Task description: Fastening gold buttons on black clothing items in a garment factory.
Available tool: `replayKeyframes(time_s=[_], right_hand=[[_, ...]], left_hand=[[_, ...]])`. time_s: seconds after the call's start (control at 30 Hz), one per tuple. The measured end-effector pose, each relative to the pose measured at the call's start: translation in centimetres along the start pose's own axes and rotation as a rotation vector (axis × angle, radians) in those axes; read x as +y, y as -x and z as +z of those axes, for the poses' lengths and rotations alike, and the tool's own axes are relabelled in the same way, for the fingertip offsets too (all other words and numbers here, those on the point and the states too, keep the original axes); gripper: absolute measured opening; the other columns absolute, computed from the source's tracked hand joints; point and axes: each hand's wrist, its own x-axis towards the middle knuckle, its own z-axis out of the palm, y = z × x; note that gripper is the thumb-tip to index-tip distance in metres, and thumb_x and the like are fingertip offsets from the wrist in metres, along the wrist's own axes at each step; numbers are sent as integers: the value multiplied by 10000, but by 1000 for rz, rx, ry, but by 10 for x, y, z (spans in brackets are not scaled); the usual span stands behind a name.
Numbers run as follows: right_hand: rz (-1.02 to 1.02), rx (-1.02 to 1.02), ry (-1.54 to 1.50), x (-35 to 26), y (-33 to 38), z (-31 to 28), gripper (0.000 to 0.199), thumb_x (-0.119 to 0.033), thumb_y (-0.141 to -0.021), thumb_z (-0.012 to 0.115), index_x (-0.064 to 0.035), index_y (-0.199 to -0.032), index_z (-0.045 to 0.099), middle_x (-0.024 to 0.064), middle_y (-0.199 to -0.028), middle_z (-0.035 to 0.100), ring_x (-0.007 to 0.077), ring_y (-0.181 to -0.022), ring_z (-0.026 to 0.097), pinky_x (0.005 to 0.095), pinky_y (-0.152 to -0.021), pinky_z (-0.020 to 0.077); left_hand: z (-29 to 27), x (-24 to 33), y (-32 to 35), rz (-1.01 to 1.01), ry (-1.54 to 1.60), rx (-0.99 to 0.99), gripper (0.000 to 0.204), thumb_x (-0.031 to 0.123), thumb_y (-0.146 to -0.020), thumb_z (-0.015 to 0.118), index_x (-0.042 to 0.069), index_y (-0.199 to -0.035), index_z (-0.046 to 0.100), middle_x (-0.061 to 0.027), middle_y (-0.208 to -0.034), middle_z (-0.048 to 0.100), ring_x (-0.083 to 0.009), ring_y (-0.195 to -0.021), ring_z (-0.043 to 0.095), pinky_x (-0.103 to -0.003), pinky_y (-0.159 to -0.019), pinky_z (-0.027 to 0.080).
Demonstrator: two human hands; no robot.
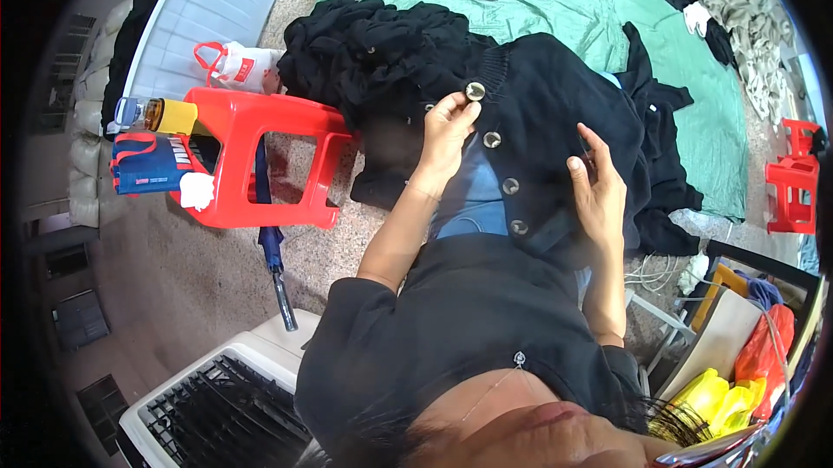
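A black knitted cardigan [555,104] with a row of round metal buttons lies over my lap. My left hand [447,134] pinches its front edge right beside the top button [475,91]. My right hand [597,190] presses on the cardigan's cloth further right, fingers partly spread, near the lower buttons [510,185]. Just beyond the cardigan sits a heap of black garments [373,52] on the floor.
A red plastic stool [260,156] lies tipped at my left, with a bottle [156,114], a bag [147,164] and a closed blue umbrella [269,242] by it. A green sheet [573,17] with more clothes spreads ahead. A white crate [200,399] is lower left, a second red stool [794,177] right.
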Motion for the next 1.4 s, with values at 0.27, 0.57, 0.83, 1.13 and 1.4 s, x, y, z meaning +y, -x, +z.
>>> replayKeyframes(time_s=[0.27,0.57,0.83,1.13,1.4], right_hand=[[-94,19,-155,-17,-21,10,248,-218,-1026,452,-55,-1169,572,166,-964,688,335,-891,688,367,-774,512],[-84,141,-243,-27,-11,42,139,-134,-981,575,-28,-1071,587,105,-746,637,190,-628,636,289,-591,486],[-139,278,-218,-16,-7,49,95,-91,-897,691,-11,-900,642,101,-728,654,177,-590,637,276,-549,483],[-137,323,-197,-11,-9,54,102,-86,-884,703,-12,-919,642,115,-758,673,199,-626,672,286,-560,501],[-161,337,-166,-9,-8,55,114,-89,-878,712,-8,-925,646,110,-765,674,208,-621,673,285,-554,504]], left_hand=[[42,27,18,196,-262,-107,105,43,-933,655,-14,-1021,652,58,-886,593,4,-761,483,-159,-672,383],[66,10,36,126,-156,-119,49,58,-943,641,49,-974,603,70,-835,595,22,-714,488,-155,-594,375],[69,2,38,130,-140,-119,69,51,-946,637,38,-997,591,67,-815,584,23,-682,470,-160,-563,367],[71,0,41,131,-100,-147,69,21,-945,628,20,-1001,588,48,-851,593,15,-700,471,-160,-586,363],[70,-4,41,106,-82,-117,68,31,-949,626,24,-1004,587,44,-863,610,18,-711,489,-157,-594,376]])
